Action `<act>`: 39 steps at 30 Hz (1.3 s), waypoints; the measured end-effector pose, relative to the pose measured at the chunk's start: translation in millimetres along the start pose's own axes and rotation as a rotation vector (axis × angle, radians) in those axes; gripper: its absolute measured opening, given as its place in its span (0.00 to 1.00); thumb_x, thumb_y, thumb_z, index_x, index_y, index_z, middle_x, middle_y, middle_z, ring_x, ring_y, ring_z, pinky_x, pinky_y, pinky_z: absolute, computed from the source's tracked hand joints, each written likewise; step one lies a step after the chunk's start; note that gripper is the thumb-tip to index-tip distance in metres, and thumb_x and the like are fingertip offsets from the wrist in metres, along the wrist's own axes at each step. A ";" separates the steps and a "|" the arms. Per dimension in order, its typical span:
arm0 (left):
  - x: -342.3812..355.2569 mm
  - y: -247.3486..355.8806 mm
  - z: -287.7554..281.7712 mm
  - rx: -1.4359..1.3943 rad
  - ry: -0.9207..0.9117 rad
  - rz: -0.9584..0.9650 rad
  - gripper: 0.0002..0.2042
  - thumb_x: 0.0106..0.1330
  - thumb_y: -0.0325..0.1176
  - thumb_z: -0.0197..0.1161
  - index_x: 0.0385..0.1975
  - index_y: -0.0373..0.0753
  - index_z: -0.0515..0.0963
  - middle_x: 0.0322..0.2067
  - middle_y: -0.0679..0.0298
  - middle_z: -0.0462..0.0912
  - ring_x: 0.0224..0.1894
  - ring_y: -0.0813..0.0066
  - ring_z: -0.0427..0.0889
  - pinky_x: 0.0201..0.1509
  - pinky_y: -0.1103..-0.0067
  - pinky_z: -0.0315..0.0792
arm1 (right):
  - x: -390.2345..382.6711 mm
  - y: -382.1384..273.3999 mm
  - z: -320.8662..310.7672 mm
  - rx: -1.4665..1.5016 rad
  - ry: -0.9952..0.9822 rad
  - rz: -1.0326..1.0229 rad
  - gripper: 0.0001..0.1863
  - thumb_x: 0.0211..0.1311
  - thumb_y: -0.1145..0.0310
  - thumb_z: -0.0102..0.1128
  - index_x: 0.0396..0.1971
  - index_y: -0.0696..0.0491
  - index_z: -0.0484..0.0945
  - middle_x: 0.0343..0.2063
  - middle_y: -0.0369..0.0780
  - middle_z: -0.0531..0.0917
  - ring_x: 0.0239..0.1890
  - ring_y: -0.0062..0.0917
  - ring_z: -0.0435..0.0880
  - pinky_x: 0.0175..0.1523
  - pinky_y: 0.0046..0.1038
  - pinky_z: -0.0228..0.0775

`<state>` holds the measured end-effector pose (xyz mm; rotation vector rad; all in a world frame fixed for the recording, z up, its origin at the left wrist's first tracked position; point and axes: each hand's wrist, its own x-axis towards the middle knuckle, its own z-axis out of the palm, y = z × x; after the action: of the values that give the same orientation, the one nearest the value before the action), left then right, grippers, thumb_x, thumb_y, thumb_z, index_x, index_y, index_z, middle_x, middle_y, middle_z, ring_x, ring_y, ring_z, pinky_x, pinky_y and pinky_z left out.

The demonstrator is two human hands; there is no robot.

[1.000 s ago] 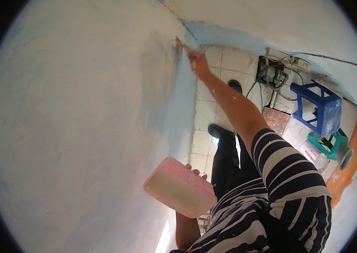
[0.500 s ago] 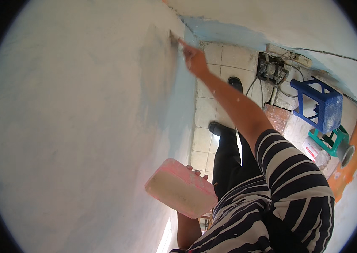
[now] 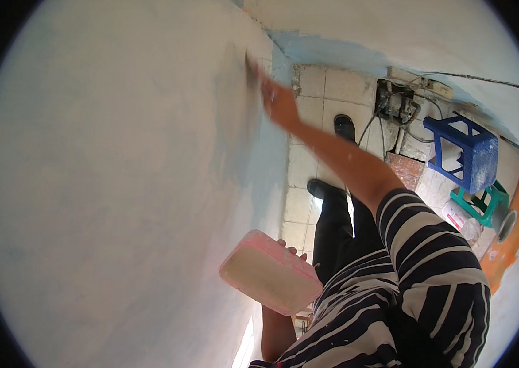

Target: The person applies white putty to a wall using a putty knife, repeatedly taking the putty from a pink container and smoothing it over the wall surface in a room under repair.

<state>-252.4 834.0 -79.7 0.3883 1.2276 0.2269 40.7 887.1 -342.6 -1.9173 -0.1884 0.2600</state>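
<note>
One pink tub rests on the left hand, fingers curled beneath. The right hand pinches one blurred tool, perhaps a brush, at the wall. Two stools stand behind.

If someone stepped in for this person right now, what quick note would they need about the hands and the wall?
Right hand: arm stretched out, pressing a small tool against the wall; the tool is too blurred to identify.
Left hand: held low near the body, carrying a pink tub from underneath.
Done: a darker, damp-looking patch shows on the wall beside the right hand.
Left: most of the wall looks pale and untouched.
Nearby on the tiled floor: a blue stool and a green stool.
</note>
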 end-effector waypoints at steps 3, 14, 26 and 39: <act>-1.6 4.5 1.8 0.021 0.053 -0.001 0.24 0.64 0.48 0.58 0.57 0.50 0.66 0.51 0.64 0.73 0.48 0.62 0.75 0.55 0.57 0.70 | -147.1 -30.1 -2.7 0.291 -0.417 -0.058 0.29 0.73 0.69 0.41 0.71 0.41 0.49 0.59 0.43 0.73 0.58 0.35 0.76 0.62 0.28 0.66; 6.6 -3.2 7.7 -0.010 -0.037 0.055 0.26 0.63 0.51 0.57 0.59 0.50 0.65 0.54 0.62 0.71 0.50 0.61 0.74 0.56 0.55 0.69 | 24.0 6.5 -13.8 0.003 0.036 -0.029 0.20 0.73 0.61 0.43 0.61 0.46 0.71 0.22 0.50 0.80 0.16 0.26 0.73 0.25 0.30 0.69; 14.2 -3.5 -2.2 -0.075 -0.209 0.029 0.26 0.66 0.51 0.55 0.60 0.49 0.64 0.56 0.60 0.69 0.52 0.59 0.74 0.58 0.52 0.69 | 16.8 -5.9 -53.8 0.137 0.127 -0.092 0.16 0.71 0.65 0.46 0.53 0.53 0.76 0.16 0.49 0.72 0.15 0.26 0.66 0.24 0.28 0.64; 10.0 1.1 -2.9 -0.061 -0.241 0.006 0.26 0.65 0.51 0.55 0.61 0.49 0.63 0.56 0.61 0.70 0.51 0.59 0.74 0.57 0.54 0.70 | -28.5 -1.1 -59.1 0.018 -0.089 0.038 0.18 0.73 0.64 0.43 0.57 0.48 0.75 0.22 0.46 0.80 0.18 0.23 0.73 0.30 0.28 0.71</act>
<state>-251.9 839.2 -88.8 0.3558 0.9811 0.2152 29.3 827.0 -318.9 -1.8944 -0.2089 0.3720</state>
